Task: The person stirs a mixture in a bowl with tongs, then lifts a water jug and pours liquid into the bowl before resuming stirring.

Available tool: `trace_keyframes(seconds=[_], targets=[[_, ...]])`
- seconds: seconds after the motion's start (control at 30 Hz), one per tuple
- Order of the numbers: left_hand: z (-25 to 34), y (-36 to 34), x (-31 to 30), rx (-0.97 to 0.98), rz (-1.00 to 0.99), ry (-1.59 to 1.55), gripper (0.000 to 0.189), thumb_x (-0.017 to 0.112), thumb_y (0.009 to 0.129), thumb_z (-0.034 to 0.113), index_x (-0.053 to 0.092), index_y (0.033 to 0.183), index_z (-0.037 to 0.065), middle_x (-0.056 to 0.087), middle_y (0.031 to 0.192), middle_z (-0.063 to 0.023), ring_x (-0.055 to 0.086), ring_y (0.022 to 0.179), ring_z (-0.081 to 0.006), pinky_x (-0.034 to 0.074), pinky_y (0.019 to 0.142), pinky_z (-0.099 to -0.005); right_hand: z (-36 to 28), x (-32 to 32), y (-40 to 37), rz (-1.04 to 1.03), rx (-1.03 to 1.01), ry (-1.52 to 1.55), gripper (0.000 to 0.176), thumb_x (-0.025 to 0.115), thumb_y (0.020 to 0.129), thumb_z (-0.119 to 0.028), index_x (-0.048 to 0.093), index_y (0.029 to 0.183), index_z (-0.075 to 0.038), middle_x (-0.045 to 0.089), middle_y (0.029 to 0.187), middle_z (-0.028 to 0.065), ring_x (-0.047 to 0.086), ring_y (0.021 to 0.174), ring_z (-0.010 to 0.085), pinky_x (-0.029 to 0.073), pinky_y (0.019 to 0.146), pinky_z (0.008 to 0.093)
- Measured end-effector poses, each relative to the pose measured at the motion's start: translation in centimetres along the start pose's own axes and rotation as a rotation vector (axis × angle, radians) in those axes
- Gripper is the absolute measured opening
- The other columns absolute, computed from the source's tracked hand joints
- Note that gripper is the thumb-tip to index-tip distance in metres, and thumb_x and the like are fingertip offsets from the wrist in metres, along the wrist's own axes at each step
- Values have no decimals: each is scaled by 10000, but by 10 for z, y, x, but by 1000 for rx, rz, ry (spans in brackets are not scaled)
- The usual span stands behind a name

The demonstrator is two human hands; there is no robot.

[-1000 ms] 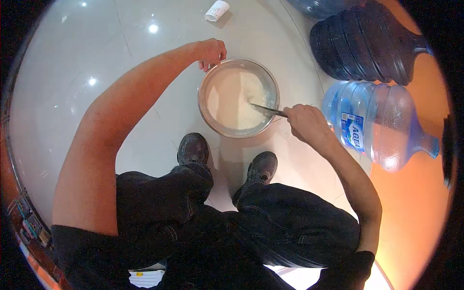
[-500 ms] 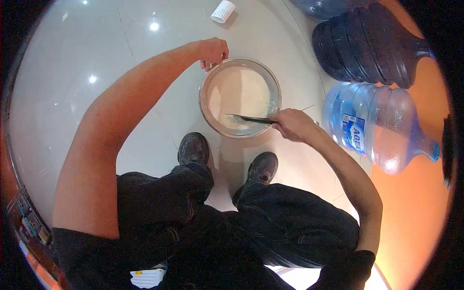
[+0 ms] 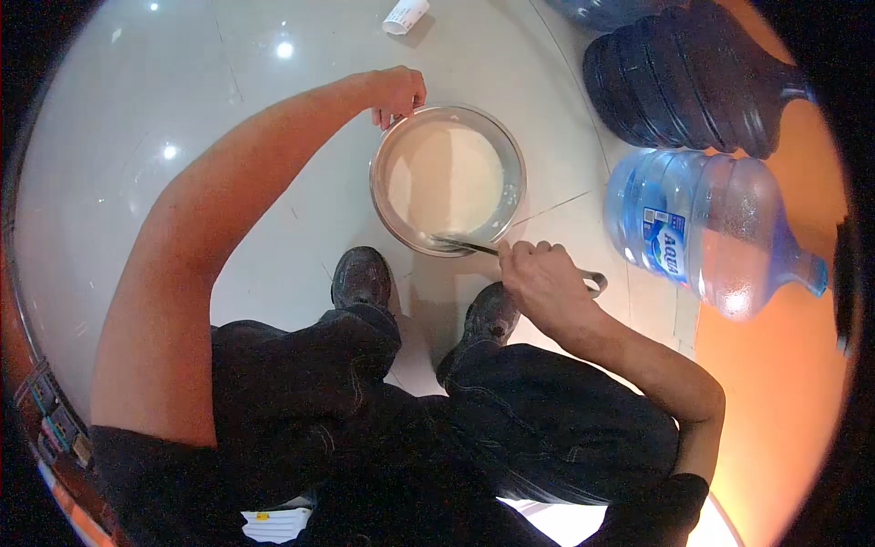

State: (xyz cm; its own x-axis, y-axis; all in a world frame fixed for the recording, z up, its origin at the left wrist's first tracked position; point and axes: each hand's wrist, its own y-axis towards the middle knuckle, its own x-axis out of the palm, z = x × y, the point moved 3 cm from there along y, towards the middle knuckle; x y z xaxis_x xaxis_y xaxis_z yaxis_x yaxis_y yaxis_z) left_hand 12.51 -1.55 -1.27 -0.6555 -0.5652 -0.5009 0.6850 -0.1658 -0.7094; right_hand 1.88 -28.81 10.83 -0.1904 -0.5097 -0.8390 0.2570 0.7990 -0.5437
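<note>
Pale glossy floor tile (image 3: 182, 100) lay under you, with ceiling lights reflected in it as bright spots.

- The bowl (image 3: 375, 187), round with a shiny rim, sat on the tile just ahead of your feet. It was filled most of the way with a smooth, cream-coloured batter (image 3: 447, 169).
- A thin dark utensil (image 3: 467, 244) had its tip dipped into the batter at the near edge of the bowl. Its shaft crossed the near rim and ran back through your fist, and the looped end stuck out on the far side.
- Your right hand (image 3: 540, 278) was closed in a fist round the utensil's handle, knuckles up, just outside the near rim.
- Your left hand (image 3: 397, 89) had its arm stretched out. The fingers were curled and pinching the far-left rim of the bowl.
- You were crouched. The left shoe (image 3: 363, 278) was just short of the bowl, and the right shoe (image 3: 490, 314) was beside it, partly under your right wrist. Dark trousers covered both knees.
- To your right, a clear blue water jug (image 3: 706, 228) lay on its side, near the bowl but not touching it.
- Beyond that, a dark ribbed jug (image 3: 679, 77) also lay on its side.
- A small white roll (image 3: 405, 15) lay on the tile past the bowl.
</note>
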Motion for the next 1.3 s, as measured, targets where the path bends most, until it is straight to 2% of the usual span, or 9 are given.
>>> trace_keyframes(seconds=[0.17, 0.37, 0.43, 0.63, 0.73, 0.83, 1.0, 1.07, 1.3], targets=[[-2, 0, 1, 39, 45, -18, 89, 590, 749, 54, 547, 814, 11, 622, 714, -129, 648, 565, -235, 556, 459, -341, 2, -11, 2, -68, 35, -187, 191, 543, 716, -72, 530, 887, 14, 565, 729, 118, 593, 671, 217, 452, 555, 305], [-3, -2, 1, 53, 52, -29, 121, 604, 724, 66, 526, 801, 15, 617, 685, -123, 644, 551, -226, 553, 453, -335, 10, -31, 8, -45, 69, -35, 159, 524, 739, -75, 550, 861, 24, 581, 732, 149, 605, 635, 251, 470, 559, 341], [-2, -2, 1, 59, 63, -29, 118, 600, 726, 62, 524, 802, 14, 618, 682, -123, 644, 551, -225, 553, 453, -333, 6, -34, 11, 122, 84, 17, 70, 581, 692, -103, 631, 690, -54, 592, 705, 100, 614, 645, 206, 474, 504, 314], [-2, 1, 1, 61, 34, -11, 99, 586, 733, 44, 523, 802, 11, 617, 684, -128, 641, 543, -226, 549, 449, -335, -5, -22, 16, 128, -22, 93, 65, 595, 669, -100, 640, 657, -55, 598, 669, 103, 615, 641, 209, 480, 510, 324], [-2, 0, 1, 70, 51, -3, 101, 588, 732, 43, 521, 798, 7, 614, 676, -129, 640, 541, -225, 548, 446, -337, 10, -19, 12, 40, 0, 77, 92, 549, 707, -71, 584, 750, 3, 585, 711, 142, 612, 613, 245, 479, 540, 332], [-3, -3, 1, 67, 48, -43, 98, 579, 729, 37, 527, 804, 1, 616, 667, -128, 641, 540, -220, 548, 446, -335, 18, -27, 14, 58, 5, 11, 71, 543, 707, -60, 582, 695, -2, 581, 706, 139, 608, 604, 249, 473, 531, 342], [0, 0, 2, 46, 34, 8, 99, 575, 719, 24, 531, 804, 2, 616, 663, -128, 638, 535, -221, 552, 457, -338, 24, -14, 28, 38, -11, 95, 118, 525, 721, -42, 581, 815, 1, 579, 711, 156, 607, 604, 260, 475, 555, 372], [-2, -1, 2, 49, 33, -26, 107, 583, 718, 30, 531, 807, 2, 617, 667, -131, 637, 533, -222, 553, 460, -338, 30, -13, 34, 99, -22, 121, 166, 518, 730, -45, 573, 881, -5, 580, 715, 161, 614, 630, 278, 479, 570, 384], [-2, 2, 2, 17, 13, -19, 136, 583, 744, 33, 566, 879, 23, 624, 673, -132, 636, 545, -215, 550, 445, -327, 55, -20, 58, 210, 28, 131, 176, 512, 760, -81, 579, 913, -24, 589, 713, 158, 614, 660, 313, 480, 585, 406]])
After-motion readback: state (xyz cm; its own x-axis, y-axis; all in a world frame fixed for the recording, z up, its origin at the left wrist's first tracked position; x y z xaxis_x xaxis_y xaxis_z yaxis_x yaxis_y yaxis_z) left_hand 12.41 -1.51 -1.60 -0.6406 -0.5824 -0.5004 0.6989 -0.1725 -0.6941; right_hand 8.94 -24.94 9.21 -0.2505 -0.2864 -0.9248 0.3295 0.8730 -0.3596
